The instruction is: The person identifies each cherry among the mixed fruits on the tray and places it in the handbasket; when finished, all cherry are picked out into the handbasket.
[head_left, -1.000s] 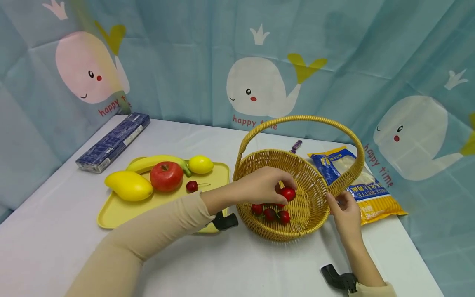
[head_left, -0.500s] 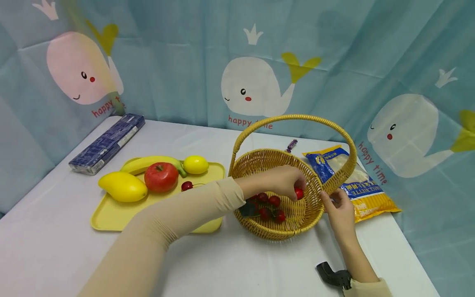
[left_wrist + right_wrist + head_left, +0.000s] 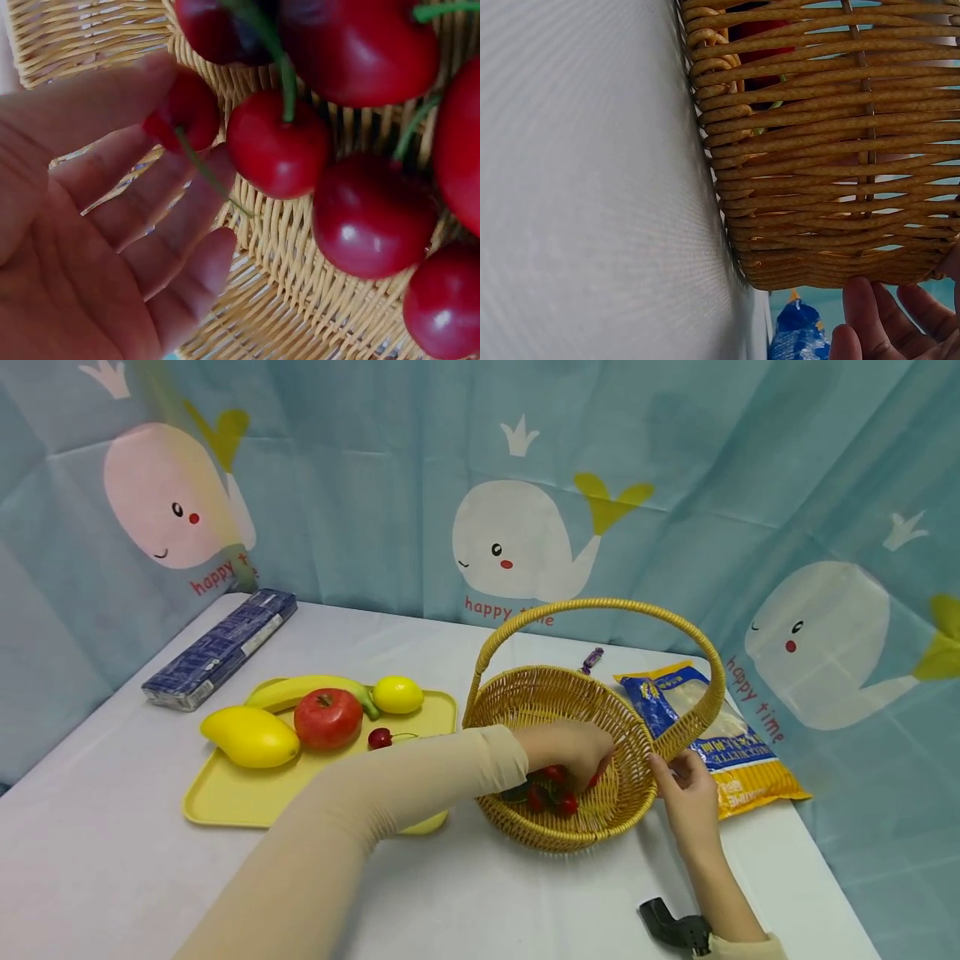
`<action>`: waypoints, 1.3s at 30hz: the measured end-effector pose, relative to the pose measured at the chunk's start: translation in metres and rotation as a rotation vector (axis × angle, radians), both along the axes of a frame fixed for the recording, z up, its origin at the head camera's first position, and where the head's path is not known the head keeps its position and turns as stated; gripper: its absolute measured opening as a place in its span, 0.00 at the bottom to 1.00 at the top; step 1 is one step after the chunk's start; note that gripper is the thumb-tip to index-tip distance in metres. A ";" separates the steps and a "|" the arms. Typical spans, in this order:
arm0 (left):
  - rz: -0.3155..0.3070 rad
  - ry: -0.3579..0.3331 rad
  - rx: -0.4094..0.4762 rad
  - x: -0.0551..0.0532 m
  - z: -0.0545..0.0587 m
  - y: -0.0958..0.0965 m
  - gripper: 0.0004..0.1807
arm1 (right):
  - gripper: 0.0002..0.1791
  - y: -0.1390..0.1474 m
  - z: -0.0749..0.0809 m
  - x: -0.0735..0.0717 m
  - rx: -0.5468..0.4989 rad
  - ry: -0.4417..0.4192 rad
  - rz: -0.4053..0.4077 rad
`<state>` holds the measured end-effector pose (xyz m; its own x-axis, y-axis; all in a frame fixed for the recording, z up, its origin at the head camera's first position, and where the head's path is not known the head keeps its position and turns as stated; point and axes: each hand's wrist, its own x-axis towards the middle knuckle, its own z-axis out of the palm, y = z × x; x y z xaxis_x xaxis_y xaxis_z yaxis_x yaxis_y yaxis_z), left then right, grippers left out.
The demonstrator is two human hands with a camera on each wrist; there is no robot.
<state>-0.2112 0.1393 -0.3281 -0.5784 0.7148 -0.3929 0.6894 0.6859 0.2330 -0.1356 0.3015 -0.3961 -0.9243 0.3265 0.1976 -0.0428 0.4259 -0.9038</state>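
My left hand point(image 3: 573, 752) reaches down inside the yellow wicker basket point(image 3: 483, 714). In the left wrist view its thumb and fingers pinch a red cherry point(image 3: 196, 112) with a thin green stem, low over the woven floor. Several more cherries point(image 3: 277, 154) lie right beside it; in the head view the hand partly covers them. My right hand point(image 3: 688, 789) grips the basket's right rim near the foot of the arched handle, thumb at the rim. Its fingers point(image 3: 862, 311) lie against the outside of the weave in the right wrist view.
Left of the basket, a yellow tray point(image 3: 225, 797) bears a mango point(image 3: 251, 737), a banana point(image 3: 296, 689), an apple point(image 3: 327, 719), a lemon point(image 3: 397, 695) and one cherry point(image 3: 379, 738). A blue box point(image 3: 221, 647) lies at the back left; a blue-yellow bag point(image 3: 738, 752) and wrapped candy point(image 3: 592, 660) lie beyond the basket.
My left hand has carried the cherry rightward over the basket, then lowered it toward the basket floor. My right hand keeps its grip on the rim.
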 end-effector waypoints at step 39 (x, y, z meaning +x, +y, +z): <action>0.078 -0.055 0.666 0.054 0.063 -0.159 0.18 | 0.14 0.003 -0.001 0.003 0.022 0.015 0.019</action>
